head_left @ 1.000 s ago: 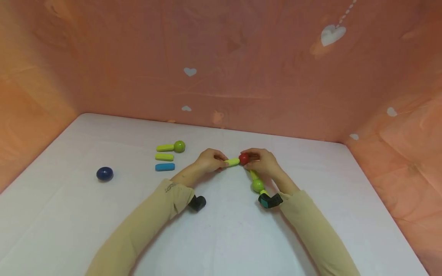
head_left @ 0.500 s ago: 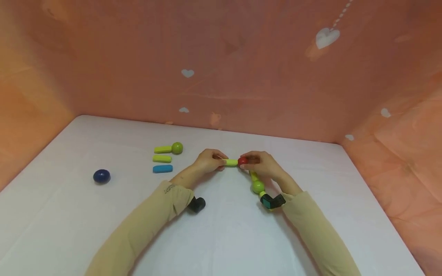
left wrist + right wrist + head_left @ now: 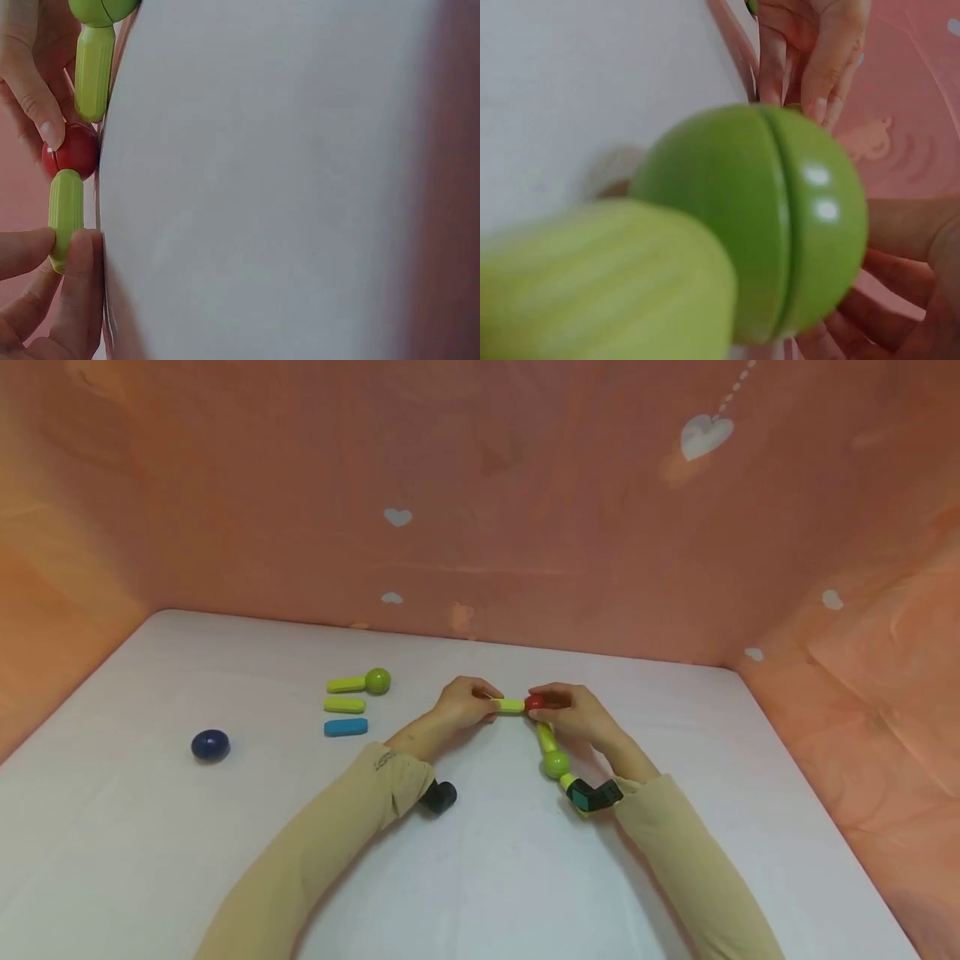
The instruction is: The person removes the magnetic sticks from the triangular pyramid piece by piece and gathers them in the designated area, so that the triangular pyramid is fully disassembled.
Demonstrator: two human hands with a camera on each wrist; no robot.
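In the head view my left hand (image 3: 467, 703) pinches a yellow-green ridged toy rod (image 3: 510, 706) between thumb and fingers. My right hand (image 3: 576, 712) holds a red ball (image 3: 533, 703) at the rod's other end. The left wrist view shows the rod touching the red ball (image 3: 78, 156), with a second yellow-green rod (image 3: 93, 75) meeting the ball's other side. That rod leads to a green ball (image 3: 556, 764), from which a further rod runs under the right wrist camera, partly hidden. Up close, the green ball (image 3: 750, 217) covers much of the right wrist view.
Left of my hands lie a rod with a green ball (image 3: 377, 681) at its end, a loose yellow-green rod (image 3: 345, 705) and a blue rod (image 3: 346, 727). A dark blue ball (image 3: 210, 745) sits farther left. Orange cloth (image 3: 480, 527) hangs behind the white table (image 3: 480, 877).
The rod in my left hand has gone from slightly slanted to level. Both hands have shifted a little to the right relative to the loose pieces, keeping their grips; the head view has drifted slightly.
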